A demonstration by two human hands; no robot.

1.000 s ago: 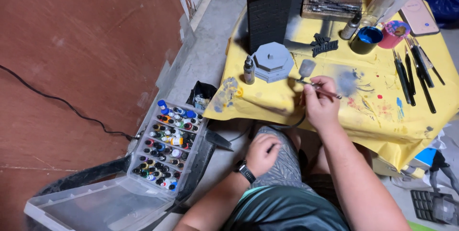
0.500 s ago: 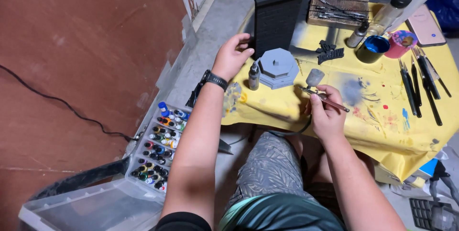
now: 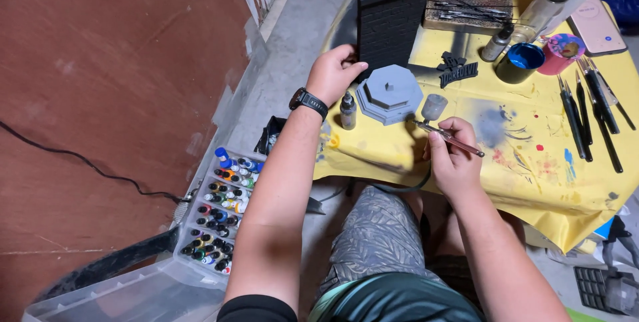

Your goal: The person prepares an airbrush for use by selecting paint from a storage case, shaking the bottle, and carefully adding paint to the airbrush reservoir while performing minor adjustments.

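On the floor to the left lies a broad brown board point(image 3: 100, 95) with a black cable point(image 3: 86, 162) running across it. Beside it, the worktop point(image 3: 532, 182) is covered by a yellow, paint-spotted cloth. At the person's left knee sits a clear plastic case point(image 3: 133, 295), its lid open, with rows of small paint bottles point(image 3: 223, 209) in many colours. A black brick-patterned block point(image 3: 389, 19) stands upright at the far edge of the worktop. The left hand point(image 3: 336, 72) reaches forward and its fingers curl round the lower left corner of that block; a black watch point(image 3: 307, 101) sits on the wrist. Just right of the hand rests a grey eight-sided stepped base point(image 3: 389, 92), with a small dark dropper bottle point(image 3: 347, 110) standing upright just beside its left edge. The right hand point(image 3: 456, 155) is closed around an airbrush point(image 3: 442, 132), whose tip points at the grey base; whether the tip touches it is hard to tell. Farther right lie a blue cup point(image 3: 522, 59), a pink paint-smeared cup point(image 3: 562, 52), and a row of black brushes point(image 3: 592, 115).
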